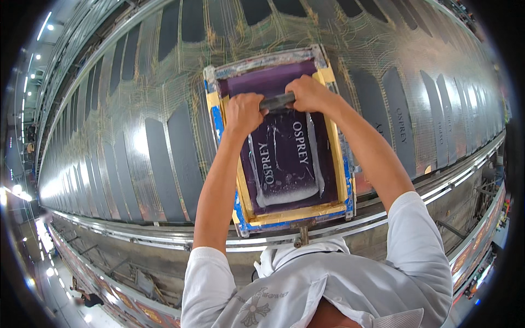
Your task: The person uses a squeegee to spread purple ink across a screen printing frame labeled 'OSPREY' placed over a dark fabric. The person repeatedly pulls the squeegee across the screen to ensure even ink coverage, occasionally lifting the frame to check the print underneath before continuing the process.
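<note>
Both my hands are closed on a dark squeegee (278, 101) laid across the upper part of a screen printing frame. My left hand (244, 113) wraps its left end, and my right hand (309, 93) wraps its right end. Purple mesh fills the frame (240, 218), whose inner border is yellow tape with blue tape outside. Pale lettering shows on the mesh below the squeegee. Light, wet-looking ink (287, 195) lies in a band along the near end and in streaks up both sides. The squeegee's lower edge is hidden.
Under the frame runs a long printing table (141, 180) with rows of dark fabric pieces (395, 109), some bearing printed lettering. A metal rail (164, 238) follows its near edge, and a bracket (304, 234) joins the frame there. Another person (89, 298) is far off at lower left.
</note>
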`<action>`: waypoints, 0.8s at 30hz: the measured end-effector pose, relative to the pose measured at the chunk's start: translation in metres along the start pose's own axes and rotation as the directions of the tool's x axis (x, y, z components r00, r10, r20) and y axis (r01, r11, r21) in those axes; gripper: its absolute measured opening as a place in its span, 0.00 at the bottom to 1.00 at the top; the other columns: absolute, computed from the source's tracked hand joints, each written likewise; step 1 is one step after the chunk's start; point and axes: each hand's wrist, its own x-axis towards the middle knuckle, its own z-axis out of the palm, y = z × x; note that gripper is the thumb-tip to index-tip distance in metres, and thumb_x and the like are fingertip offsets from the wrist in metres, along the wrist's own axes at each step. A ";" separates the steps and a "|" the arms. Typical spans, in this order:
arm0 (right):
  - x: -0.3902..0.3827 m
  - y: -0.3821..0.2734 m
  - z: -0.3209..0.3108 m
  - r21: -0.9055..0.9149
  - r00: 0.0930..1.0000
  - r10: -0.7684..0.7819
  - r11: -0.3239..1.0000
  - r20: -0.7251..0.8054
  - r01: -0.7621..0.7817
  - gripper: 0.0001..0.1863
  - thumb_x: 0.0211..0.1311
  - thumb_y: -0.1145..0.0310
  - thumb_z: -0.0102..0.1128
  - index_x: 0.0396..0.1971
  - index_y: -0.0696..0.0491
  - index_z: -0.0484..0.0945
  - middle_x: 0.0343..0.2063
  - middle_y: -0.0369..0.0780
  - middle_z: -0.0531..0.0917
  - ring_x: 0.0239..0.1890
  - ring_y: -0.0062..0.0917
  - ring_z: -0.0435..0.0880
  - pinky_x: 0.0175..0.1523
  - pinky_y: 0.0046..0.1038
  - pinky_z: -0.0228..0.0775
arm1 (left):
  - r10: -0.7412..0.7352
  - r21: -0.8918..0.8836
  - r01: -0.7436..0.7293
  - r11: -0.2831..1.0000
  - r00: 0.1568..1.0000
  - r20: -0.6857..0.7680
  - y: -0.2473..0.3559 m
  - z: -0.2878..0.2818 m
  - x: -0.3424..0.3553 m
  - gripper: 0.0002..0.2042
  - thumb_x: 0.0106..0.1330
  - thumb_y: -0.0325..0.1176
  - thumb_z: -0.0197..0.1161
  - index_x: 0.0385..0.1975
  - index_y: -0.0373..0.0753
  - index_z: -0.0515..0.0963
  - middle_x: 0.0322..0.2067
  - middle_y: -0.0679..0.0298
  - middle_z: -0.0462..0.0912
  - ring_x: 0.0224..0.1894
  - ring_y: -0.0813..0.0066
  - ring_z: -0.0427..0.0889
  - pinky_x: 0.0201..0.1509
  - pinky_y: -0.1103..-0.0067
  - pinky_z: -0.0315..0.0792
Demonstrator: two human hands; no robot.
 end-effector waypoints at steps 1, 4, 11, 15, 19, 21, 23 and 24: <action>0.000 0.001 0.002 -0.001 1.000 0.004 1.000 0.012 -0.004 0.08 0.50 0.67 0.74 0.30 0.52 0.87 0.29 0.47 0.88 0.37 0.46 0.88 0.49 0.43 0.79 | -0.005 -0.009 0.005 1.000 1.000 0.014 0.002 0.001 0.000 0.12 0.52 0.36 0.78 0.34 0.40 0.87 0.30 0.58 0.87 0.37 0.52 0.86 0.42 0.60 0.78; -0.007 -0.011 0.000 0.077 0.999 0.026 0.997 0.026 -0.028 0.06 0.51 0.70 0.72 0.29 0.52 0.86 0.25 0.47 0.86 0.33 0.43 0.87 0.41 0.40 0.78 | -0.004 0.012 0.004 1.000 1.000 0.018 -0.002 0.003 -0.008 0.11 0.53 0.38 0.77 0.33 0.42 0.87 0.29 0.58 0.87 0.36 0.52 0.86 0.41 0.60 0.78; -0.114 -0.027 0.066 0.048 0.997 -0.062 0.997 -0.042 0.064 0.09 0.43 0.75 0.70 0.28 0.50 0.86 0.26 0.44 0.86 0.34 0.43 0.87 0.42 0.40 0.78 | 0.020 -0.057 -0.021 0.998 1.000 -0.015 0.056 0.018 -0.115 0.07 0.51 0.34 0.75 0.29 0.43 0.85 0.28 0.59 0.86 0.33 0.52 0.86 0.38 0.60 0.78; -0.216 -0.066 0.121 -0.014 0.997 -0.079 0.997 0.001 0.079 0.19 0.46 0.61 0.78 0.37 0.55 0.85 0.37 0.45 0.87 0.47 0.45 0.85 0.55 0.44 0.75 | 0.033 -0.023 -0.034 0.999 0.999 -0.005 0.097 0.033 -0.222 0.10 0.49 0.31 0.73 0.33 0.44 0.86 0.33 0.63 0.87 0.35 0.59 0.84 0.40 0.65 0.76; -0.234 -0.083 0.088 0.267 0.988 -0.132 0.952 -0.085 0.151 0.26 0.56 0.51 0.75 0.45 0.56 0.84 0.41 0.47 0.86 0.49 0.45 0.83 0.56 0.43 0.74 | -0.001 -0.034 0.000 0.999 1.000 -0.030 0.113 0.023 -0.248 0.13 0.50 0.33 0.74 0.37 0.46 0.86 0.39 0.68 0.86 0.42 0.66 0.82 0.47 0.67 0.73; -0.215 -0.058 0.072 0.271 0.914 0.147 0.962 -0.377 -0.043 0.25 0.63 0.50 0.70 0.49 0.55 0.84 0.44 0.49 0.86 0.49 0.46 0.83 0.56 0.43 0.73 | -0.036 0.014 0.036 0.999 0.997 0.064 0.115 0.012 -0.245 0.14 0.50 0.34 0.74 0.39 0.46 0.86 0.41 0.69 0.86 0.46 0.65 0.81 0.51 0.66 0.71; -0.201 -0.006 0.063 0.104 0.668 0.312 0.937 -0.676 -0.332 0.22 0.68 0.52 0.65 0.51 0.55 0.82 0.49 0.49 0.86 0.53 0.41 0.83 0.58 0.40 0.73 | -0.036 -0.015 0.037 0.999 0.997 0.064 0.116 0.011 -0.249 0.13 0.52 0.32 0.72 0.38 0.45 0.86 0.41 0.69 0.86 0.45 0.65 0.81 0.51 0.66 0.71; -0.198 0.037 0.077 0.246 0.594 0.452 0.884 -0.666 -0.397 0.22 0.69 0.51 0.63 0.50 0.54 0.82 0.46 0.49 0.86 0.50 0.44 0.84 0.55 0.41 0.73 | -0.015 -0.038 0.017 0.999 0.998 0.069 0.117 0.016 -0.248 0.12 0.52 0.31 0.71 0.38 0.45 0.86 0.41 0.70 0.86 0.45 0.65 0.81 0.52 0.66 0.71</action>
